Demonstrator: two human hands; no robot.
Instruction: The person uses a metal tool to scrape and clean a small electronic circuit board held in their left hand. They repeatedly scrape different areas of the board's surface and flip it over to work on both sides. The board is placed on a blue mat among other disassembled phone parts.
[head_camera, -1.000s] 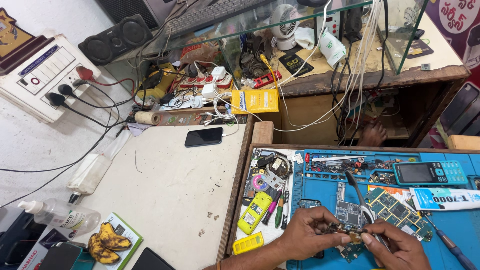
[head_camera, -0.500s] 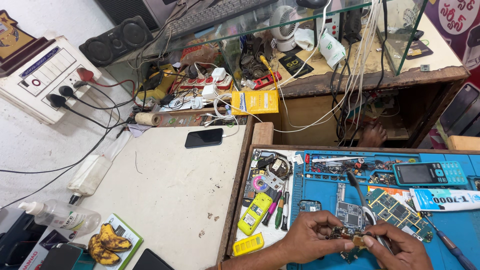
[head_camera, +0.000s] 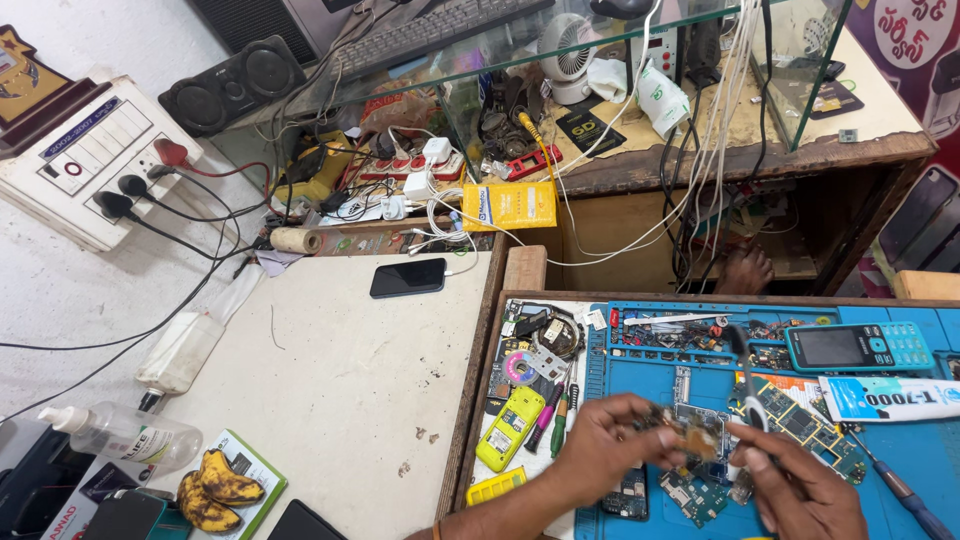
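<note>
Over blue mat (head_camera: 900, 470), left hand (head_camera: 600, 455) pinches small brownish circuit board (head_camera: 692, 434).

A pale bench (head_camera: 330, 370) fills the left. A wooden shelf (head_camera: 700, 165) with a glass top (head_camera: 600, 40) stands far behind, brightly lit.

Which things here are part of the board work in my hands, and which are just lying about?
In the job: left hand holding small circuit board; right hand with tweezers; blue work mat.

Lying about: black phone, yellow phone, keypad phone, banana peels, spray bottle, glue tube.
</note>
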